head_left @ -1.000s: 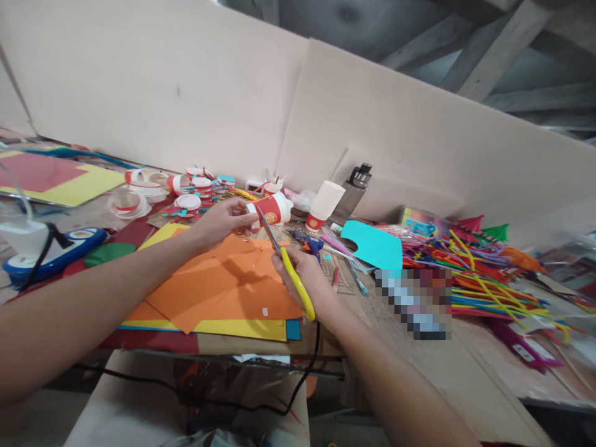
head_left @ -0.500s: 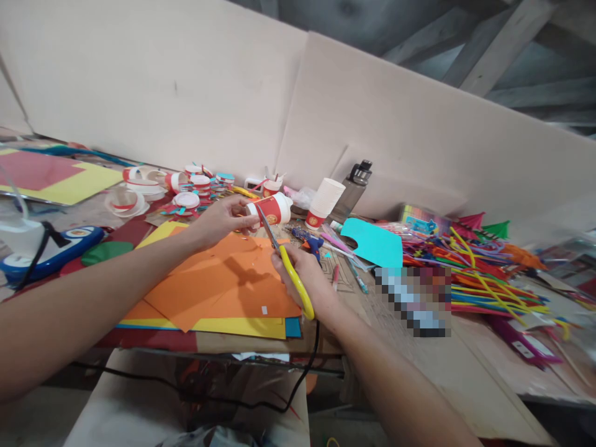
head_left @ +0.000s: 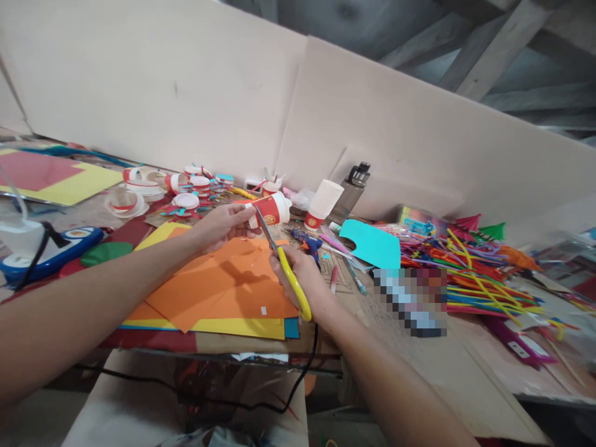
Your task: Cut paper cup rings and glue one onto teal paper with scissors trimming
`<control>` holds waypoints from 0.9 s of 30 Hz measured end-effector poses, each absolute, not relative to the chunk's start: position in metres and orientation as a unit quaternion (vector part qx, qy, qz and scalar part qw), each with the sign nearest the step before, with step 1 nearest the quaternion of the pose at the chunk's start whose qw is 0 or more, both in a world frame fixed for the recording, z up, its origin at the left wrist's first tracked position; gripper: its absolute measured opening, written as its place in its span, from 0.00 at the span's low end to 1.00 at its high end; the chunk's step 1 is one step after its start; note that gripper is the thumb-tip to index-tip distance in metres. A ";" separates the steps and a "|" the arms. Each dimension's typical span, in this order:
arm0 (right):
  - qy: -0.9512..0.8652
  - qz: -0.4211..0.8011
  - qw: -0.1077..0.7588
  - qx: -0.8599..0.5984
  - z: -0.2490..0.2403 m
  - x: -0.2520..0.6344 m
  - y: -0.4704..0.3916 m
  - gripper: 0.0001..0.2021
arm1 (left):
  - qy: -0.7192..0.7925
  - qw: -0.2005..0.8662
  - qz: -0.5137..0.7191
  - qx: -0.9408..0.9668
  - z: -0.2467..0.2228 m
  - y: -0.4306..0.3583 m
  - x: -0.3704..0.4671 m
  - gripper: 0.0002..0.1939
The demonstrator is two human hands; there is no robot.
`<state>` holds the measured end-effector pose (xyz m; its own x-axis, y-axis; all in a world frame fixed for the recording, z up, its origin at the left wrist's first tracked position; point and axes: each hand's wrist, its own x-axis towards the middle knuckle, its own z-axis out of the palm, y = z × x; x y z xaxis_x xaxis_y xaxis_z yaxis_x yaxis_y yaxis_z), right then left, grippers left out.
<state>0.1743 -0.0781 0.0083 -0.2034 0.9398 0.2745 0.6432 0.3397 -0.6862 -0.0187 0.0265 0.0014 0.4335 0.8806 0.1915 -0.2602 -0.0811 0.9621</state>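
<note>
A red and white paper cup (head_left: 274, 209) lies sideways in the air above orange sheets (head_left: 218, 285). My left hand (head_left: 228, 226) grips its left end, thumb on top and fingers below. In my right hand (head_left: 300, 273) are yellow-handled scissors (head_left: 293, 282), their blades pointing up and left against the cup's wall near my left fingertips. Whether the blades are parted is hard to tell. Yellow and blue sheets show under the orange ones.
Cut cup pieces (head_left: 186, 201) stand at the back left. Behind my right hand are stacked cups (head_left: 325, 203), a dark bottle (head_left: 351, 192) and a blue glue gun (head_left: 311, 243). Colourful pipe cleaners (head_left: 484, 279) spread at the right. A black cable hangs at the front edge.
My left hand has shifted slightly down and its grip on the cup has changed, with the thumb now along the top. The scissors and my right hand moved slightly left.
</note>
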 end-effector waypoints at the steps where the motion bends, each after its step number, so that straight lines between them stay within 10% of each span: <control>1: -0.750 0.211 0.337 -0.528 0.008 0.175 -0.077 0.11 | 0.275 0.622 0.456 0.575 0.001 0.027 -0.018 0.21; 27: -0.736 0.258 0.333 -0.530 0.007 0.173 -0.077 0.08 | 0.323 0.469 0.478 0.669 -0.001 0.027 -0.017 0.28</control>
<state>0.1735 -0.0771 0.0075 -0.2170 0.9517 0.2171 0.6076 0.3058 -0.7331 -0.0166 0.0265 -0.0005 0.3347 0.8799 0.3373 -0.0167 -0.3523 0.9357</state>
